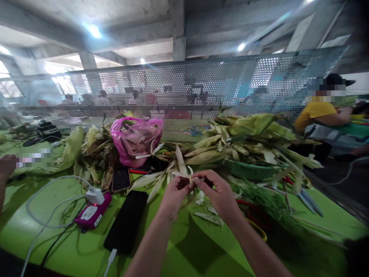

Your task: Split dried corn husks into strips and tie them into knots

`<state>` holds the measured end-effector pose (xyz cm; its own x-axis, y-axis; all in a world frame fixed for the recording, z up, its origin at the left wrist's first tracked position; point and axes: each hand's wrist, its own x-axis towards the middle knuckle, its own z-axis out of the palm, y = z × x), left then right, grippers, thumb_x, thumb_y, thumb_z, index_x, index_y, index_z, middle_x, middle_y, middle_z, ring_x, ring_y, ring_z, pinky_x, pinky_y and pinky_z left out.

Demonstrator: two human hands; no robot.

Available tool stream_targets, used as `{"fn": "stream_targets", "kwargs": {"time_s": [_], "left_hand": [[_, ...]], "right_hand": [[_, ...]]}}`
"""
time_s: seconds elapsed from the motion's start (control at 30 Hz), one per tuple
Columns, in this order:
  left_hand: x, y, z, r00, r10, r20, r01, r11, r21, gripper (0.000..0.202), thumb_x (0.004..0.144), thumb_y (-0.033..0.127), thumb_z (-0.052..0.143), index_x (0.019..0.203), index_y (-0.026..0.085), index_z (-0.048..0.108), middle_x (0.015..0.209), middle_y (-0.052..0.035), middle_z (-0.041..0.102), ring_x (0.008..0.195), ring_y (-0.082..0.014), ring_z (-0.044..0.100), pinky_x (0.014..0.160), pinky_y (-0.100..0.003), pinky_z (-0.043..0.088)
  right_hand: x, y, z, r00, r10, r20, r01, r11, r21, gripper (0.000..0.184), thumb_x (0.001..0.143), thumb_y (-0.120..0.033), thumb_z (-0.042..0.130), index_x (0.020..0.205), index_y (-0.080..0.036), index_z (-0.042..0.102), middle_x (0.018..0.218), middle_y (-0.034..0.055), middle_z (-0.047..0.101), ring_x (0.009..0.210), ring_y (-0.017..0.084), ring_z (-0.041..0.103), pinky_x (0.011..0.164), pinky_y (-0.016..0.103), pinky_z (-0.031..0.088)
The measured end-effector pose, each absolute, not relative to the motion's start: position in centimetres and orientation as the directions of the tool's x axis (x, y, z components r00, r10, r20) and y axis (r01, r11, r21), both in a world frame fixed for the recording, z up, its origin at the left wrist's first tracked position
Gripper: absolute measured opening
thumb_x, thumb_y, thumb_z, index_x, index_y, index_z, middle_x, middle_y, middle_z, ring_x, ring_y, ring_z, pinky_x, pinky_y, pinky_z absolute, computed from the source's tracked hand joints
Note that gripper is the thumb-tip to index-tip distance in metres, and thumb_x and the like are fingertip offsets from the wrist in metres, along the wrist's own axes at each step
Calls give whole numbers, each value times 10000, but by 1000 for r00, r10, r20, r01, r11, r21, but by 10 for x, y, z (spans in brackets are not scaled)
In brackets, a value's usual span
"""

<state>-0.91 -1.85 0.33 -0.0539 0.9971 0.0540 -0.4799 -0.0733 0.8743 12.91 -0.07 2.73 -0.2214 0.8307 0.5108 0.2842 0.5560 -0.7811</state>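
Both my hands meet above the middle of the green table (201,250). With thumb and fingers pinched, my left hand (176,192) grips a pale corn husk strip (181,159). My right hand (215,190) pinches the same piece from the other side, where the strips cross between the fingertips. Loose husk strips (157,188) spread out behind and left of my hands. Small husk scraps (209,218) lie on the table under my right hand. A large heap of green and yellowish corn husks (248,134) rises behind it.
A pink plastic bag (122,144) of husks stands behind. At left are a black phone (127,221) on a cable, a purple power strip (93,215) and a second phone (121,179). Green stringy fibre (265,202) and scissors (309,202) lie right. Another person's hand (7,165) shows far left.
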Motion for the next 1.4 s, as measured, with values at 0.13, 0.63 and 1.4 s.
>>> {"fn": "stream_targets", "kwargs": {"time_s": [0.13, 0.63, 1.4], "left_hand": [[-12, -19, 3, -70, 997, -22, -508, -17, 861, 305, 622, 266, 791, 887, 150, 693, 849, -42, 678, 756, -126, 591, 736, -227, 436], [-11, -18, 3, -54, 998, 28, -483, -51, 874, 282, 672, 303, 723, 897, 137, 685, 716, -13, 600, 609, -99, 494, 606, -228, 398], [-8, -19, -1, 1, 984, 179, -223, -175, 959, 291, 736, 427, 679, 822, 150, 653, 719, -18, 580, 677, -129, 481, 655, -247, 365]], "right_hand": [[130, 0, 28, -222, 880, 420, 196, 462, -865, 168, 852, -332, 571, 919, -210, 665, 854, 39, 675, 752, 179, 597, 669, 279, 466], [134, 5, 24, -330, 686, 648, 349, 727, -591, 121, 850, -189, 590, 923, -227, 679, 898, 47, 633, 844, 194, 595, 769, 311, 470], [133, 8, 21, -140, 904, 403, 220, 426, -878, 160, 710, -342, 706, 795, -206, 695, 814, 41, 666, 807, 221, 590, 778, 350, 460]]}}
